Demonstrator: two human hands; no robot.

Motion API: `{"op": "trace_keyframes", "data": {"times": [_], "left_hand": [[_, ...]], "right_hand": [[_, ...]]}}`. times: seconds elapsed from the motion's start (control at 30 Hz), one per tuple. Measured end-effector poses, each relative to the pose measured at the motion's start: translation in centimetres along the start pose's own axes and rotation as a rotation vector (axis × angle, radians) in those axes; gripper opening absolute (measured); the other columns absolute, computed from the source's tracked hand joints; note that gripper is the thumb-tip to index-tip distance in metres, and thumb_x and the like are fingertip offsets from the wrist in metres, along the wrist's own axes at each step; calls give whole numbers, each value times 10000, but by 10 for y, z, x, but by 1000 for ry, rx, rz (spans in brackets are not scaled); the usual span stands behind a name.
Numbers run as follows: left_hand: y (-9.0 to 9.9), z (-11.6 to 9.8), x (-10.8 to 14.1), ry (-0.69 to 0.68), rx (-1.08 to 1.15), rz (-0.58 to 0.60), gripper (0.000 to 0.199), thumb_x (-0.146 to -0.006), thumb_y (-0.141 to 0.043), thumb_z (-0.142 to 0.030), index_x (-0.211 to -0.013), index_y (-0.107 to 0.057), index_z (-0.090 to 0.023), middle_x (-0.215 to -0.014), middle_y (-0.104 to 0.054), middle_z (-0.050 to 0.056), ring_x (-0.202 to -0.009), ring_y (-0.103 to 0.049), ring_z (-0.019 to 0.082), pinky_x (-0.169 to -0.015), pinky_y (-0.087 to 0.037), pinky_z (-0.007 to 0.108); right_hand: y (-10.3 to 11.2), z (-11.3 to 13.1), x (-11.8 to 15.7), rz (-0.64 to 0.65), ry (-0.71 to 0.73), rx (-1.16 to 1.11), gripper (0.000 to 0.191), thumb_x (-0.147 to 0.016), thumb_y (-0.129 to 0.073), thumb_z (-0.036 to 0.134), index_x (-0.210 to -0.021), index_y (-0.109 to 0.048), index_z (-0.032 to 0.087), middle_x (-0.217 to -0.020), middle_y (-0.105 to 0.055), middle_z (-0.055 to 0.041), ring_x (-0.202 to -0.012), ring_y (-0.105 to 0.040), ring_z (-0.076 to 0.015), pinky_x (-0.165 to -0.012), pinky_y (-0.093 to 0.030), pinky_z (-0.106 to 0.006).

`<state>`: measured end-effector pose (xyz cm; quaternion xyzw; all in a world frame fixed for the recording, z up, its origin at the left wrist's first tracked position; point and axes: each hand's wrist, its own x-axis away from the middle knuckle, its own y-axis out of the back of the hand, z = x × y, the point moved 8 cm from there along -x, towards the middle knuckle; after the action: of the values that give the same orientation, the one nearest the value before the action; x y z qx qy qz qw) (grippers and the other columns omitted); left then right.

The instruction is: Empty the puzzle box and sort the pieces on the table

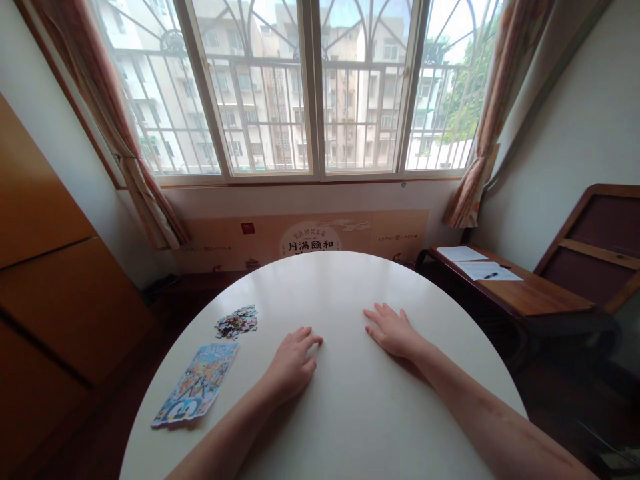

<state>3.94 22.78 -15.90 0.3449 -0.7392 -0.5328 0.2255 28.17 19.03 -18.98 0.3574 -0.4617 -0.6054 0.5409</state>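
My left hand (295, 360) rests on the white round table (345, 427), its fingers apart and slightly bent, with nothing in it. To its right, my right hand (393, 330) lies on the tabletop with fingers spread and holds nothing. A heap of small jigsaw pieces (237, 322) sits on the left part of the table, nearer to my left hand. Just in front of the heap lies a colourful picture sheet or packet (197, 383) with a wavy lower edge.
A wooden side table (545, 297) with papers (485, 270) and a pen stands at the right, beside a chair (595, 233). Behind the round table are a printed cardboard panel (395, 233) and a barred window. Wooden cabinets (50, 293) stand at the left.
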Motion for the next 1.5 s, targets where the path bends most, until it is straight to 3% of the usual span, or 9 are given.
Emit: {"op": "trace_keyframes", "data": {"times": [0.13,0.27,0.63,1.03,1.27,1.5], "left_hand": [[-3,-1,1,-38,-26,27,448,-865,-572,-244,-1309,-615,-212,-1516,-446,145,-1435,-353,323,-1196,-237,524],[-4,0,2,-64,-39,47,501,-875,-577,-369,-1345,-580,-196,-1541,-407,165,-1453,-308,352,-1194,-213,558],[-2,-3,1,-24,-56,104,544,-877,-568,-394,-1384,-553,-197,-1568,-367,154,-1474,-272,322,-1213,-190,509],[-3,-3,2,-37,-68,91,539,-880,-572,-403,-1377,-559,-195,-1559,-381,161,-1468,-289,313,-1211,-195,493],[-8,-2,3,-22,-110,78,633,-903,-537,-428,-1481,-452,-182,-1588,-331,153,-1488,-239,307,-1220,-157,506],[-9,-2,2,4,-123,106,595,-910,-515,-419,-1455,-490,-182,-1597,-314,147,-1494,-222,300,-1224,-151,490]], "right_hand": [[2,-11,0,-14,-94,19,637,-978,-389,544,-1557,-318,287,-1626,-161,-121,-1515,-105,-360,-1149,-31,-678],[3,-18,-2,-8,-173,37,682,-975,-349,591,-1574,-270,275,-1634,-94,-144,-1516,-71,-372,-1137,-6,-689],[-2,-20,-4,113,-183,118,718,-972,-211,662,-1597,-118,322,-1646,32,-106,-1528,38,-329,-1161,22,-640],[-1,-20,-3,118,-171,139,717,-971,-194,672,-1596,-109,331,-1646,26,-102,-1528,39,-329,-1160,11,-642],[0,-17,-2,133,-177,143,716,-976,-171,666,-1599,-94,322,-1647,37,-94,-1528,53,-327,-1166,16,-635],[-2,-18,-8,166,-176,143,714,-976,-190,656,-1600,-78,328,-1648,45,-88,-1529,60,-324,-1173,19,-630]]}}
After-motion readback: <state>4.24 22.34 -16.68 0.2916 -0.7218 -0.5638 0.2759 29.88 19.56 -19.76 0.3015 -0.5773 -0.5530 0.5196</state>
